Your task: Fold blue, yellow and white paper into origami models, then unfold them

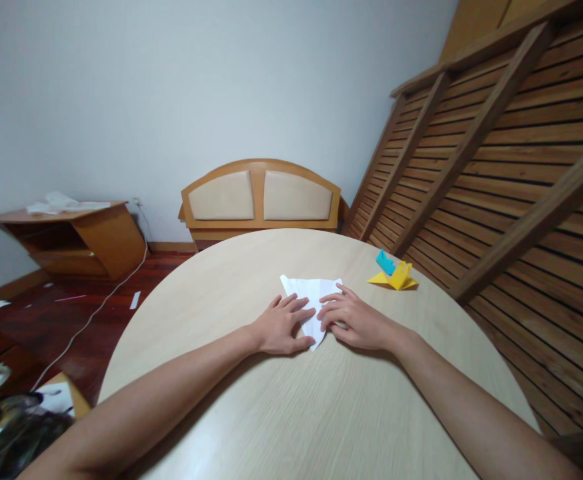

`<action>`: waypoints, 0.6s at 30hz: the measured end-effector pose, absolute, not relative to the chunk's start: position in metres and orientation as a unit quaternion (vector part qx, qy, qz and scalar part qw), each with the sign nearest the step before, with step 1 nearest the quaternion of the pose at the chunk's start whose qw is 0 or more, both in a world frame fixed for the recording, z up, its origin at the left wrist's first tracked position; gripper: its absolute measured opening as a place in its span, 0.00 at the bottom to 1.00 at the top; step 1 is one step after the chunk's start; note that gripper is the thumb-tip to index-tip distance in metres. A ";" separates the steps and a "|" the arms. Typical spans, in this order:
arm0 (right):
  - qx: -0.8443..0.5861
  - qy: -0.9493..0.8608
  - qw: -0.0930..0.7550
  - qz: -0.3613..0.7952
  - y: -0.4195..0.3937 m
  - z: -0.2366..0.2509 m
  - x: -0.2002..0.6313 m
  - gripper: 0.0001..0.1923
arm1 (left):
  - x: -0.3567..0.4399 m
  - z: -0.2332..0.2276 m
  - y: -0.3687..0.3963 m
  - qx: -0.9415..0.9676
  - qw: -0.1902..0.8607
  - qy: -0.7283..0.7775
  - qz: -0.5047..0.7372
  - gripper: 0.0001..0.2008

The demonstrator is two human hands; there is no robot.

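Observation:
A white sheet of paper (311, 292), folded into a downward-pointing triangle, lies on the round light-wood table (251, 407). My left hand (284, 327) rests flat on the paper's left part, fingers spread and pointing right. My right hand (354, 321) lies flat on the paper's right part, fingers pointing left. The fingertips of both hands nearly meet over the paper's middle. Neither hand grips anything; both press down on the sheet.
A yellow folded paper figure (396, 278) and a small blue one (385, 262) sit on the table to the right. A slatted wooden bed frame (496, 153) leans at the right. A headboard (259, 197) and a wooden cabinet (79, 240) stand by the wall.

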State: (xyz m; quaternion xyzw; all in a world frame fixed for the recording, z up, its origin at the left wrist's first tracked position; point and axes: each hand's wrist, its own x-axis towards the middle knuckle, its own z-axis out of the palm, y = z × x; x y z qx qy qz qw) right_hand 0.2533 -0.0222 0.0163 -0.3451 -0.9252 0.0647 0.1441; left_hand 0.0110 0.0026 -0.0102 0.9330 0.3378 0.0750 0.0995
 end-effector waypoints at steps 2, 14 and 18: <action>-0.349 -0.923 0.148 0.056 -0.024 0.017 0.251 0.12 | 0.011 -0.009 0.003 0.934 0.106 0.334 0.068 0.39; -0.401 -0.897 0.187 0.010 -0.015 -0.003 0.250 0.17 | 0.010 -0.012 0.003 0.943 0.102 0.313 0.057 0.42; -0.426 -0.886 0.182 0.030 -0.012 -0.012 0.249 0.23 | 0.010 -0.013 0.002 0.947 0.092 0.304 0.058 0.41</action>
